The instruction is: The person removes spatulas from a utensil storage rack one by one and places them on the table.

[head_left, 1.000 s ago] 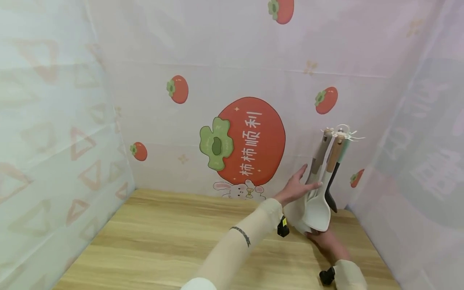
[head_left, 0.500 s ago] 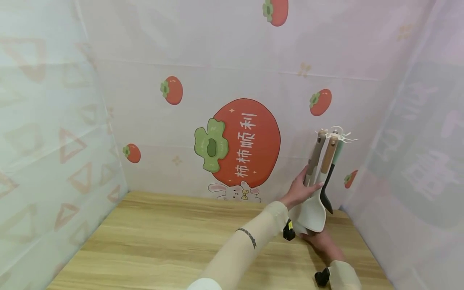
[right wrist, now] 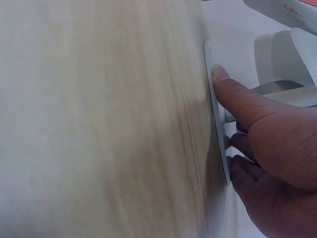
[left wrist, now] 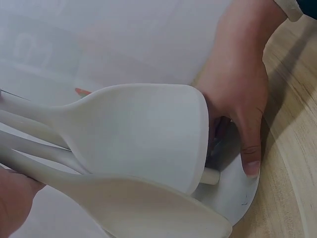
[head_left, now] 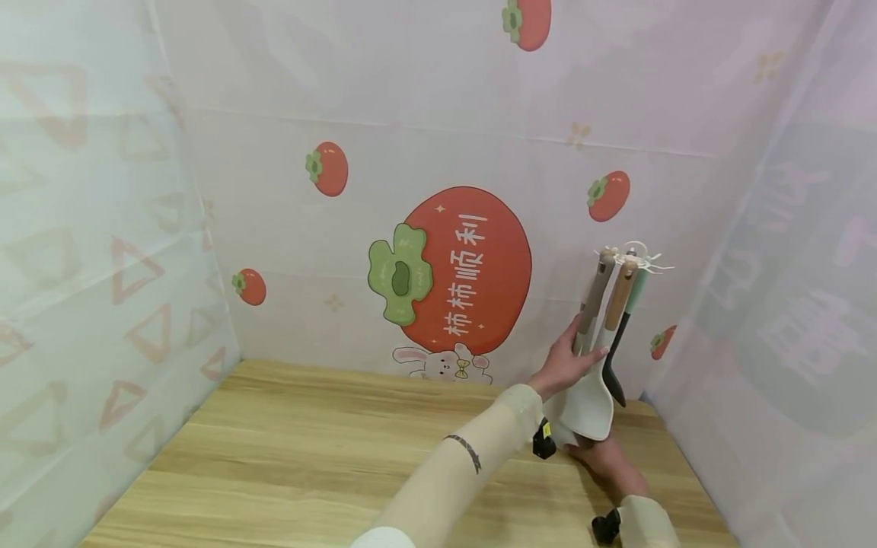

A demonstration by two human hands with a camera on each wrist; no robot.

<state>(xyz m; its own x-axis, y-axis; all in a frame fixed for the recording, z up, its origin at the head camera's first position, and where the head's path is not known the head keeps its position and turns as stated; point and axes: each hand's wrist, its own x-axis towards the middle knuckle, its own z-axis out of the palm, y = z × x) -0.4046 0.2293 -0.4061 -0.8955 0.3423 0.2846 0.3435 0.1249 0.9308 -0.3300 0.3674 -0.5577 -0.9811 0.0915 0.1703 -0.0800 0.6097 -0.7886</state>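
Several kitchen utensils hang upright from a white utensil stand (head_left: 633, 261) with a hooked top. Among them are a white turner (head_left: 591, 405) with a wooden-coloured handle, a taupe-handled utensil (head_left: 594, 283) and a black utensil (head_left: 612, 377) with a green handle. My left hand (head_left: 563, 369) grips the bunch at the lower handles, thumb over the turner's neck. Low down, my right hand (head_left: 608, 462) holds the stand's round base (right wrist: 216, 111), its thumb on the disc and fingers curled near the post. A second pale utensil (left wrist: 148, 208) overlaps the turner in the left wrist view.
The wooden table (head_left: 329, 449) spreads to the left of the stand. A printed persimmon backdrop (head_left: 466, 266) rises close behind, and a hanging side sheet (head_left: 774, 365) borders the right. A black wrist camera (head_left: 544, 440) sits on my left wrist.
My left hand has moved in against the utensils and closed round their handles. The utensils lean slightly closer together, while my right hand stays at the base.
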